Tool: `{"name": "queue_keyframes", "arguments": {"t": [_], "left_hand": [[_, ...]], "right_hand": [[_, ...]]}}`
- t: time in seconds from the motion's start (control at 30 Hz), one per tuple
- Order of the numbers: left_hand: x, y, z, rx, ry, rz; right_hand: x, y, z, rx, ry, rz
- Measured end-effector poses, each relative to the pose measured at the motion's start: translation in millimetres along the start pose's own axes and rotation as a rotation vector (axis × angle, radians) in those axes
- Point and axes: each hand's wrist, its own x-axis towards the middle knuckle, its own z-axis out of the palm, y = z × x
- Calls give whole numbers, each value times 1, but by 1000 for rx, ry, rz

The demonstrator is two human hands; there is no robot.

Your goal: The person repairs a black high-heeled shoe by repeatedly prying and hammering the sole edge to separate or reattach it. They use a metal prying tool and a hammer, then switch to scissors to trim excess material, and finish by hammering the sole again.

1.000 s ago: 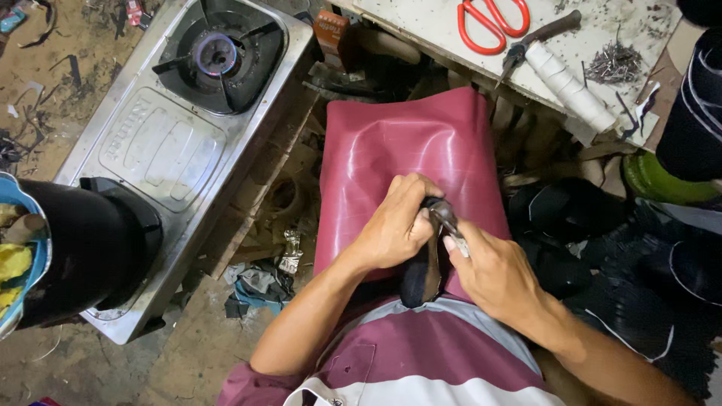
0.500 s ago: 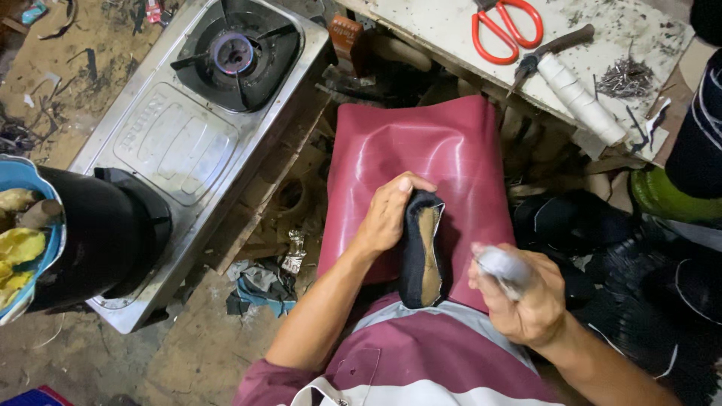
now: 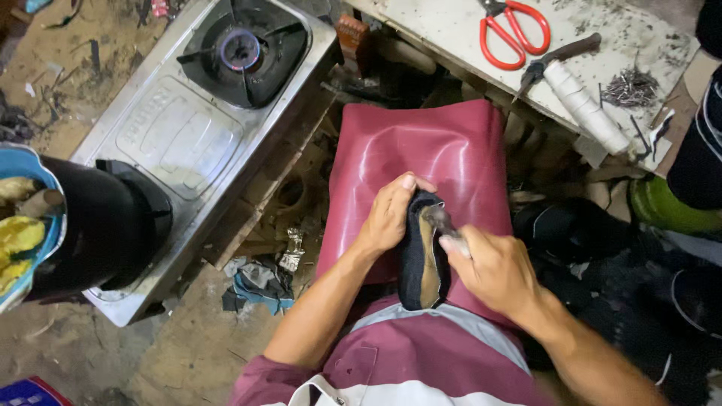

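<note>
A black shoe (image 3: pixel 421 263) with a tan insole lies on the maroon apron (image 3: pixel 421 158) over my lap. My left hand (image 3: pixel 391 210) grips the shoe's toe end from the left. My right hand (image 3: pixel 489 267) is closed on a small grey tool (image 3: pixel 444 224), whose tip reaches into the shoe's opening near the toe. What kind of tool it is stays blurred.
A steel two-burner gas stove (image 3: pixel 188 128) stands at the left, with a black pot (image 3: pixel 90 225) on its near burner. On the white bench (image 3: pixel 451 30) at the top lie red scissors (image 3: pixel 515 30), a white roll (image 3: pixel 587 109) and several nails (image 3: pixel 632 86). Dark shoes lie at right.
My right hand, which had pulled away to the right with the tool, has come back to the shoe's opening. My left hand has kept its hold on the shoe.
</note>
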Motion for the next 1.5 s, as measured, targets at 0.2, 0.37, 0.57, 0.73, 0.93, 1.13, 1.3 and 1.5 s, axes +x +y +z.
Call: {"name": "queue_keyframes", "arguments": {"t": [0.2,0.37,0.57,0.73,0.93,1.13,1.3,1.5], "left_hand": [[-3,14,-1,127,13,88],[-1,40,-11,171,227,175],[-8,62,-23,534,460,554],[-23,56,-32,614,349,524],[-38,51,-31,645,275,569],[-36,67,-24,701,202,622],[-42,83,-26,1038,244,415],[-49,90,-27,808,234,263]], "right_hand": [[-7,23,21,-24,238,-295],[-3,23,36,148,-5,99],[24,-1,35,509,-209,479],[32,-12,37,692,-214,430],[32,-21,13,355,-239,296],[24,-28,-14,-12,-183,-15],[21,-17,27,-178,-47,-30],[12,-11,80,-4,127,-75]]}}
